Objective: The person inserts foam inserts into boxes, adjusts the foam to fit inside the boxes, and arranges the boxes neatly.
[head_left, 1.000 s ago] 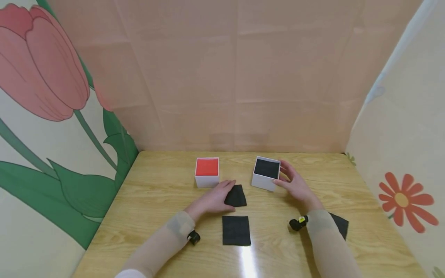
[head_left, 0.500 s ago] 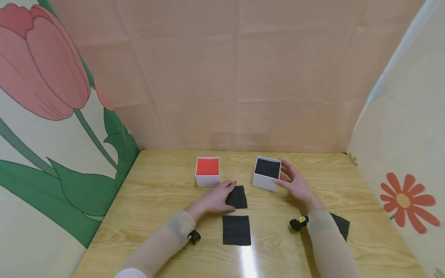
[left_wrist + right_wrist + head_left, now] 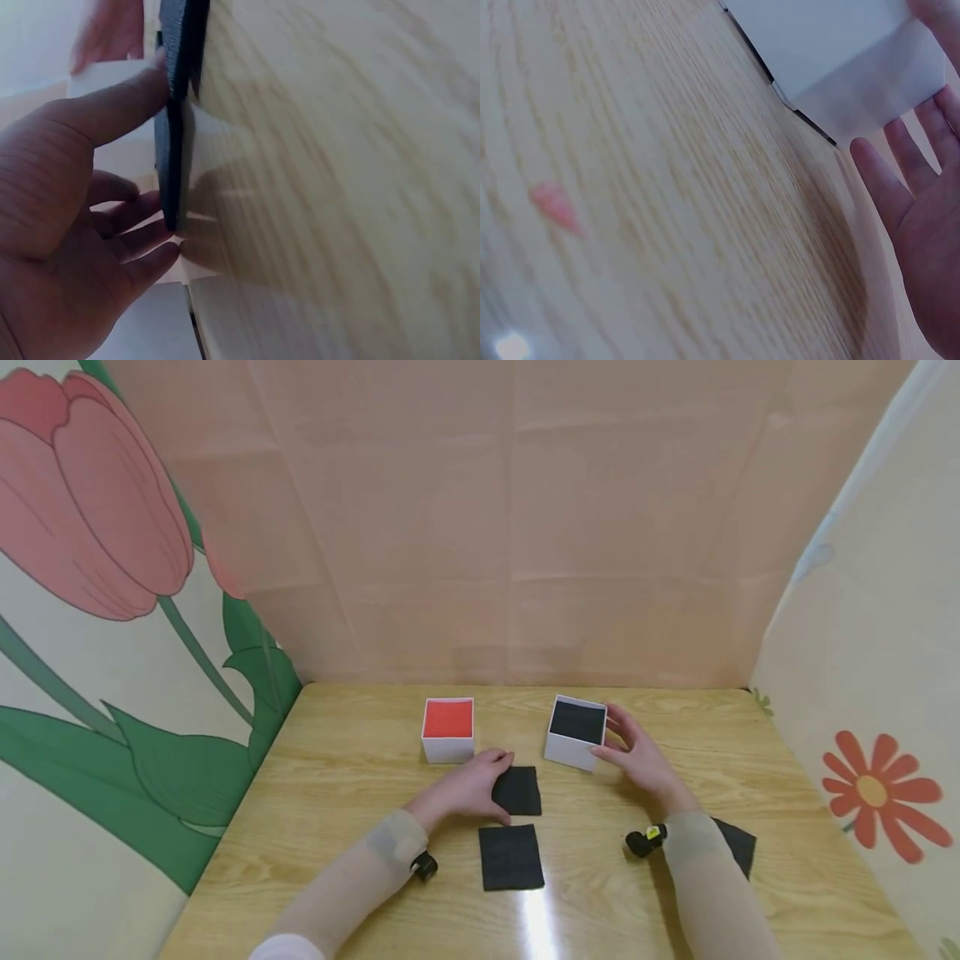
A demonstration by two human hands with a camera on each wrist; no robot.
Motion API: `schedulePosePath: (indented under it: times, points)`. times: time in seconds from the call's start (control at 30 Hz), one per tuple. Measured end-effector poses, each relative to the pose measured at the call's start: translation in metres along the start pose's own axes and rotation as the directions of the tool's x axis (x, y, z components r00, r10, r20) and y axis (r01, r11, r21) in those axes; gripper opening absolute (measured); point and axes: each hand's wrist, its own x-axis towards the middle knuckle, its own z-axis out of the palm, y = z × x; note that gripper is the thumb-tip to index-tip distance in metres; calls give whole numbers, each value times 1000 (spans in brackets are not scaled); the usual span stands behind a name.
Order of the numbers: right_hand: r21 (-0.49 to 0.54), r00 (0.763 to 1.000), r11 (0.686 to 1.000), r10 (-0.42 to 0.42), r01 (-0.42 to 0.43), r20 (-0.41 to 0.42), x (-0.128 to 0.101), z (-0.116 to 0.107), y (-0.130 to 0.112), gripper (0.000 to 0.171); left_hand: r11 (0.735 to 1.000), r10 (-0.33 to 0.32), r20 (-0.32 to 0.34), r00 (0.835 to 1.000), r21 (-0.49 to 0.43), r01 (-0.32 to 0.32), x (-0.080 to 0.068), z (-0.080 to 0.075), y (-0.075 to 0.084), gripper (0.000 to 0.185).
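My left hand [image 3: 476, 785] holds a thin black square [image 3: 517, 791], fabric-like in look, with thumb and fingers at its edges. In the left wrist view the held black square [image 3: 169, 165] appears edge-on, close over the wood. Just in front of it lies a second black square [image 3: 512, 857], nearly touching the hand's thumb. At the back right my right hand [image 3: 637, 756] grips the right side of a white box [image 3: 572, 752], its thumb at the front corner. Black material [image 3: 577, 722] fills the box's top. In the right wrist view its fingers reach the box wall [image 3: 855, 97].
Left of that box stands another white box [image 3: 447, 751] with red material [image 3: 448, 719] inside. A further black square [image 3: 738, 846] lies partly hidden under the right forearm. The wooden table [image 3: 352, 743] ends at a pinkish back wall [image 3: 510, 568].
My left hand has shifted slightly right and towards the front with the black square, which now sits straighter. The square in front has turned slightly. My right hand stays at the box.
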Motion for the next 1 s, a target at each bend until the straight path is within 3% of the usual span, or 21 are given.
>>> schedulePosePath:
  times: [0.23, 0.43, 0.57, 0.73, 1.0]
  points:
    - [-8, 1000, 1000, -11, 11, -8, 3, -1, 1, 100, 999, 29, 10, 1000, 35, -30, 2, -8, 3, 96]
    - [-14, 1000, 1000, -23, 23, -6, 1, 0, -1, 97, 1000, -2, -13, 1000, 28, 2, 3, -8, 2, 101]
    - [0, 1000, 1000, -31, 31, 1, 2, 3, -1, 97, 999, -14, -69, 998, -43, 11, 3, -12, 1, 108]
    - [16, 999, 998, -53, 53, 0, 5, 6, 0, 96, 996, 19, -154, 988, -86, -32, 6, -27, 3, 104]
    - [-18, 1000, 1000, -25, 25, -4, 1, 0, 1, 98, 986, 92, -228, 969, -114, -120, 33, -51, 20, 94]
